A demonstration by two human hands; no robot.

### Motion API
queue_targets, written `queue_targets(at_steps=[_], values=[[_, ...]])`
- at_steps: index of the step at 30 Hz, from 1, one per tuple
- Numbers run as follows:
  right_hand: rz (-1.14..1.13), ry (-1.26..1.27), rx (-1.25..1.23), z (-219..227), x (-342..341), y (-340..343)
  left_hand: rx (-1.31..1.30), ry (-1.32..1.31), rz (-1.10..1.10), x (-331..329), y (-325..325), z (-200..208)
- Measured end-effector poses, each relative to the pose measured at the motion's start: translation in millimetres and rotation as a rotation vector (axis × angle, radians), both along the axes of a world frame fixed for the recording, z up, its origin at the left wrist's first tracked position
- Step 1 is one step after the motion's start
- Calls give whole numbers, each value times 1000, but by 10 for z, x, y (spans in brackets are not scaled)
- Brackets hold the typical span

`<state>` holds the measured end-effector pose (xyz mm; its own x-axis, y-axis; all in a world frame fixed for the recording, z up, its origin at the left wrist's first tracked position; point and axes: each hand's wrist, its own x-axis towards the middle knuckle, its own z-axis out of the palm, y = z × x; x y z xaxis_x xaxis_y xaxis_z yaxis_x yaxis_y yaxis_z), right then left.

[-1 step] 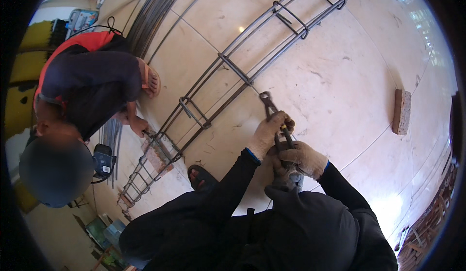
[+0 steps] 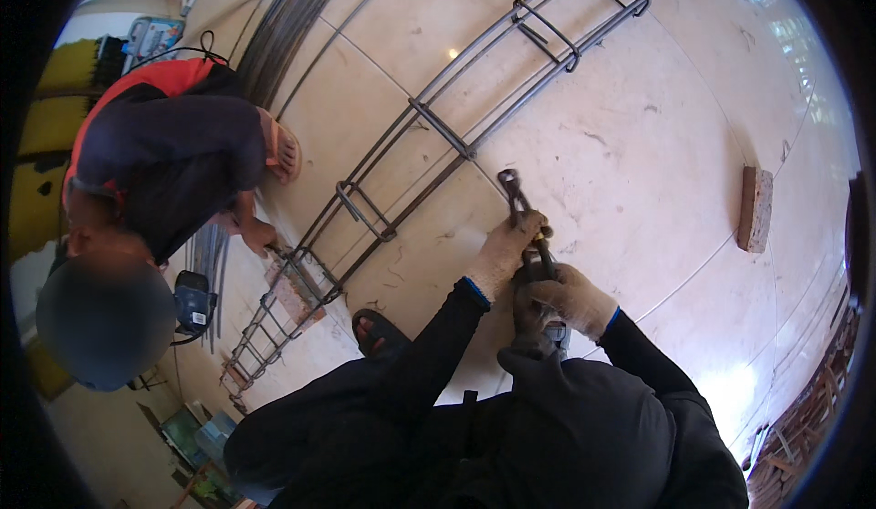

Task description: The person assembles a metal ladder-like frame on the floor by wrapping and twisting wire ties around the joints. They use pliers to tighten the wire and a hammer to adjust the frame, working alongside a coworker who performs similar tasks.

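Note:
Metal pincers [image 2: 514, 190], their jaws pointing away from me, are held in front of my body. My left hand [image 2: 506, 244], in a beige knit glove, is closed around them just below the jaws. Behind it my right hand [image 2: 582, 299], in a matching glove, is closed at the handle end; the palm side and fingertips are partly hidden. Beyond my left hand runs a long rebar cage [image 2: 415, 203] with wire stirrups, slanting from lower left to upper right. The pincers stay apart from it.
A person [image 2: 164, 153] squats at the left with a hand on the cage, near a brick [image 2: 297, 290] under it. Another brick [image 2: 755, 210] lies at the right. Loose steel rods [image 2: 287, 21] lie at upper left. A pile of scraps [image 2: 803, 441] is at lower right.
The pincers' jaws have shifted slightly to the right, together with a small movement of my left hand. The cage and the other person look unchanged.

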<state>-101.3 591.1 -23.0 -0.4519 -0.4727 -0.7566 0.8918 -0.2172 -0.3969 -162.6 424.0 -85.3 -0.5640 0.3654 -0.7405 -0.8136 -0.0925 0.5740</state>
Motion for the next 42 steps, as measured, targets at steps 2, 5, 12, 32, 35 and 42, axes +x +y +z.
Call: queue_targets(at_steps=[2,5,12,32,35,42], values=[[153,207,510,35,25,-24,-18,29,-20,21,29,80],[227,376,1033,53,56,-69,-24,119,-79,-12,99,185],[-34,560,1096,13,85,-231,99,137,94,-72,178,125],[-166,471,457,-200,-48,-18,-28,284,-145,-273,-130,318],[-137,467,322,-380,-38,85,-85,424,-74,-285,-18,378],[-61,598,548,-463,18,71,-540,435,-597,-421,-52,480]])
